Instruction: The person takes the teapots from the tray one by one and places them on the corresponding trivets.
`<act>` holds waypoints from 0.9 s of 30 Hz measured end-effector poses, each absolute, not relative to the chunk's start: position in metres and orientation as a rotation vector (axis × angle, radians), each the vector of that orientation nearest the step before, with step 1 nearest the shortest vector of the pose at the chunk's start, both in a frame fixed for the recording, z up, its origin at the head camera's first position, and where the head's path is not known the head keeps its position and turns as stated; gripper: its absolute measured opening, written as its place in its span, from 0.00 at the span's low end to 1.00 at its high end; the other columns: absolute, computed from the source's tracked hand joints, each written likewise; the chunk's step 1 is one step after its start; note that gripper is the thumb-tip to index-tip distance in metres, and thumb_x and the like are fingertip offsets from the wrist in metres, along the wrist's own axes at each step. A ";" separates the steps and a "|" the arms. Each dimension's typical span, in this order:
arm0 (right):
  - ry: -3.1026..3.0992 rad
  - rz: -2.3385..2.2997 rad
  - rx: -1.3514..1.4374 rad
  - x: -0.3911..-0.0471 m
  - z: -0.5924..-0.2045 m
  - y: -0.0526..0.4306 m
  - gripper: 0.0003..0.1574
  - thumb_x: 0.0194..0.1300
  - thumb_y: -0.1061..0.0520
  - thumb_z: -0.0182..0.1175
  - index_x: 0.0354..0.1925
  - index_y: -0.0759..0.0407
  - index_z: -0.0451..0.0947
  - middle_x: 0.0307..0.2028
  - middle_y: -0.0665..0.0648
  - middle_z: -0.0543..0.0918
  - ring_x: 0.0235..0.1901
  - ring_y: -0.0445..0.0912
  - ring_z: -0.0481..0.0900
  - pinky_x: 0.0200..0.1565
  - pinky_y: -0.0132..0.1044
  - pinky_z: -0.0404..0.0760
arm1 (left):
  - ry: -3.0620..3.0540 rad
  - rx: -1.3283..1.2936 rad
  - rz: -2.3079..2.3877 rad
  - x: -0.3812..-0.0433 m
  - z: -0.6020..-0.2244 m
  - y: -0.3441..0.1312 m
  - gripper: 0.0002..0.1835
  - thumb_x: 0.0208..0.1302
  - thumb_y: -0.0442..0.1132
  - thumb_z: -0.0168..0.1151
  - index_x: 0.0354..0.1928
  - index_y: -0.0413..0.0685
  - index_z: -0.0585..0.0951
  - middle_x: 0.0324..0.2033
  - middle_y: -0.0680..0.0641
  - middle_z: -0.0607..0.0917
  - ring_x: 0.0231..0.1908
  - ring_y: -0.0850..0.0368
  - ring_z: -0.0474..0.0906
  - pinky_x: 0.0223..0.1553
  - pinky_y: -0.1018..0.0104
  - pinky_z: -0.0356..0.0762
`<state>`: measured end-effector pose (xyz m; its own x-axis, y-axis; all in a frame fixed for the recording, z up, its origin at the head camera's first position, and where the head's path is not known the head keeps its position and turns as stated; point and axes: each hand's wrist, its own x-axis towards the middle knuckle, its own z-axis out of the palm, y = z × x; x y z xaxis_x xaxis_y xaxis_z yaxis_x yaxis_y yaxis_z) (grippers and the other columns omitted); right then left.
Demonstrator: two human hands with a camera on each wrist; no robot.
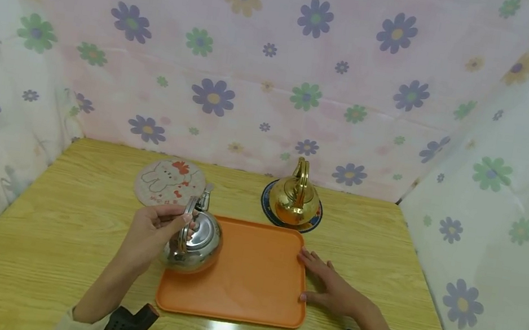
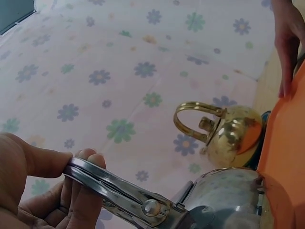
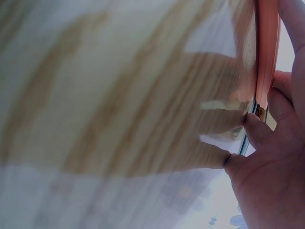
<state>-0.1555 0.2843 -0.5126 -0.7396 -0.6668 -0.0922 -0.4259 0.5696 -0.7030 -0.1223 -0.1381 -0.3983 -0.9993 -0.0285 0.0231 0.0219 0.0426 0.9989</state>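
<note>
A shiny silver kettle (image 1: pixel 198 243) overlaps the left part of the orange tray (image 1: pixel 253 277) in the head view. My left hand (image 1: pixel 151 233) holds it by its upright arched handle (image 2: pixel 119 191), thumb on one side and fingers curled round the other. The kettle's spout points away, toward a round pink mat. My right hand (image 1: pixel 335 289) lies at the tray's right rim, its fingertips and thumb touching the edge. In the right wrist view, the fingers of my right hand (image 3: pixel 267 157) stretch beside the tray's side wall (image 3: pixel 268 47), low over the wooden surface.
A gold kettle (image 1: pixel 289 203) stands on a round dark-blue patterned mat (image 1: pixel 266 202) behind the tray. The round pink mat (image 1: pixel 170 179) with a rabbit drawing lies at the back left of the wooden table (image 1: pixel 82 217). Flowered cloth (image 1: pixel 268 74) hangs behind and along both sides.
</note>
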 end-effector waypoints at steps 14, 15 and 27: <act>2.470 -0.976 -0.894 -0.155 -0.515 0.285 0.54 0.67 0.44 0.67 0.80 0.58 0.53 0.80 0.64 0.49 0.78 0.69 0.42 0.67 0.79 0.36 | -2.232 0.043 -2.089 -0.124 -0.394 -0.146 0.17 0.72 0.28 0.59 0.55 0.18 0.77 0.29 0.66 0.87 0.32 0.71 0.82 0.32 0.77 0.80; 2.471 -0.975 -0.892 -0.155 -0.515 0.285 0.54 0.67 0.44 0.67 0.80 0.57 0.53 0.80 0.64 0.49 0.78 0.69 0.42 0.67 0.79 0.36 | -2.236 0.058 -2.084 -0.125 -0.394 -0.147 0.17 0.72 0.28 0.59 0.55 0.18 0.77 0.29 0.66 0.87 0.32 0.71 0.82 0.32 0.77 0.79; 2.459 -0.971 -0.895 -0.158 -0.514 0.284 0.54 0.67 0.44 0.67 0.81 0.56 0.52 0.81 0.63 0.48 0.78 0.67 0.42 0.67 0.79 0.36 | -2.239 0.110 -2.025 -0.134 -0.389 -0.158 0.18 0.73 0.32 0.60 0.54 0.20 0.79 0.27 0.65 0.88 0.28 0.71 0.82 0.26 0.74 0.77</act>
<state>-0.1575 0.2844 -0.5143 -0.7396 -0.6675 -0.0860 -0.4284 0.5655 -0.7047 -0.1338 -0.1578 -0.3893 -0.9901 -0.1341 0.0404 0.0268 0.1020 0.9944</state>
